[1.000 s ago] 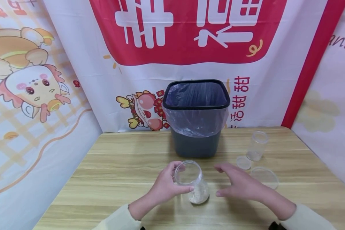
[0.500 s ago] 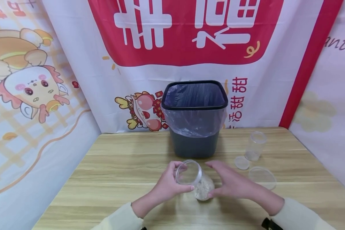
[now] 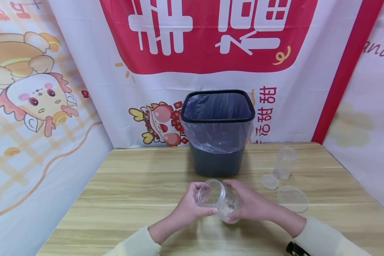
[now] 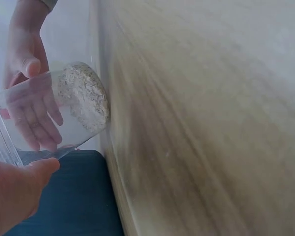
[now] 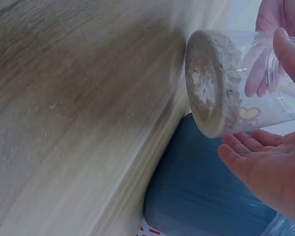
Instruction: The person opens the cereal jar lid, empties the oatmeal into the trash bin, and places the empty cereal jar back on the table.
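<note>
A clear jar [image 3: 226,205] leans over the wooden table [image 3: 140,188], its open mouth to the left and its base low over the wood. Pale, crumbly stuff [image 4: 86,98] lies in its bottom. My left hand [image 3: 192,204] grips the jar near the rim, thumb along the near side. At the jar's right side, my right hand [image 3: 251,202] cups around the lower part with fingers spread. In the right wrist view its fingers [image 5: 255,152] stretch loosely beneath the jar, the thumb over the other side.
A dark bin [image 3: 216,161] with a plastic liner stands behind the hands. To the right are a clear cup [image 3: 284,163], a small round lid [image 3: 270,181] and a larger clear disc [image 3: 293,199]. Printed cloths [image 3: 92,71] hang around the table.
My right hand has moved left to the jar's side. The jar's base has swung to the right, so it leans more; the left hand keeps its hold.
</note>
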Demonstrator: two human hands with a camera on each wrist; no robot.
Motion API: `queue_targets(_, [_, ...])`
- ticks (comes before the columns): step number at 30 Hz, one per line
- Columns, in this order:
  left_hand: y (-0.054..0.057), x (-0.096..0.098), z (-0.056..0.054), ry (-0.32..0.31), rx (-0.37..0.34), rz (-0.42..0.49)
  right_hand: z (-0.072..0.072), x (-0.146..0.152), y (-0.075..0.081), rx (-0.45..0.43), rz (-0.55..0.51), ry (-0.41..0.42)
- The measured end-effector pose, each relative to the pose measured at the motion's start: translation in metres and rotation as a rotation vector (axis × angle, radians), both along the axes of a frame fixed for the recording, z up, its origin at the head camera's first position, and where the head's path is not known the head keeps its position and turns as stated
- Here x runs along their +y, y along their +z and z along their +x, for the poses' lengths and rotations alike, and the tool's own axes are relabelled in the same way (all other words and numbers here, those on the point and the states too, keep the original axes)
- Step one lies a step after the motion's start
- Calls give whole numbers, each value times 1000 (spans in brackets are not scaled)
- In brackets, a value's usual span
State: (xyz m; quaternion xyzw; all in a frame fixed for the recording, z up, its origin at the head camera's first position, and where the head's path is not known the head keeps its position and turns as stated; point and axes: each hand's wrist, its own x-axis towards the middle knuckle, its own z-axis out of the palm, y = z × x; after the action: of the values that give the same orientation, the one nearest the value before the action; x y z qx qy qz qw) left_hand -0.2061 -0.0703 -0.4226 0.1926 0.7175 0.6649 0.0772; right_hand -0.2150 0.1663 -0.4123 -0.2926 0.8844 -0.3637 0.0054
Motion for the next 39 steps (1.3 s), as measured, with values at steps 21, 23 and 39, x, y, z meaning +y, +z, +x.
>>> queue_targets(21, [-1,-1,2,-28,-50,63,-1,-9,-8,-38,-32,61])
queue_targets(23, [-1,-1,1,-28,-51,58,-1,-10,-8,-47,-31,54])
queue_targets(39, [3,-8,-1,-16,-43,39,-3,-12,-14,-42,-45,27])
